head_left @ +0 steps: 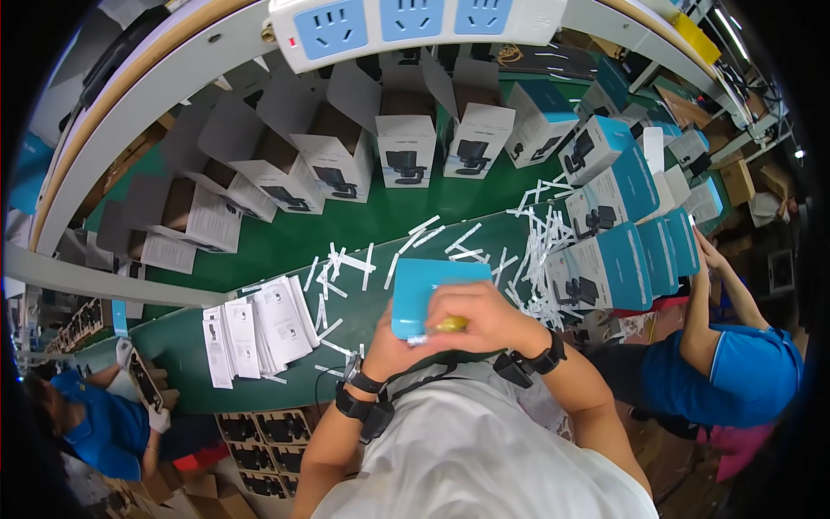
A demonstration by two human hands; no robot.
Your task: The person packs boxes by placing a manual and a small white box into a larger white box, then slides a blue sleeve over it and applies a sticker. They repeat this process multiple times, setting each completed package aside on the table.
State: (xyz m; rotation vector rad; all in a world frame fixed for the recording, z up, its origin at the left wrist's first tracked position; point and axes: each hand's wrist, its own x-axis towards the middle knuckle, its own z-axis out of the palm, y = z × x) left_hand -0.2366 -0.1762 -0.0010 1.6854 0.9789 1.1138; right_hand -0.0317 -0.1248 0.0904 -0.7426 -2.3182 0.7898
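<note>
A blue carton (415, 290) is in front of my body at the near side of the green table. My left hand (386, 350) holds it at its lower left corner, with the fingers partly hidden by the carton. Across its lower right part lies my right hand (484, 318), closed round a small yellow object (452, 323) whose kind I cannot make out. A small shiny whitish piece (417, 340) shows at the carton's near edge, between the hands. Both wrists wear black bands.
Paper strips (540, 246) litter the green table (346, 307). Booklets (259, 333) lie at the left, and open cartons (406, 151) line the back. Blue-topped cartons (627, 264) stand at right. A power strip (415, 26) hangs above. Co-workers in blue (735, 372) flank me.
</note>
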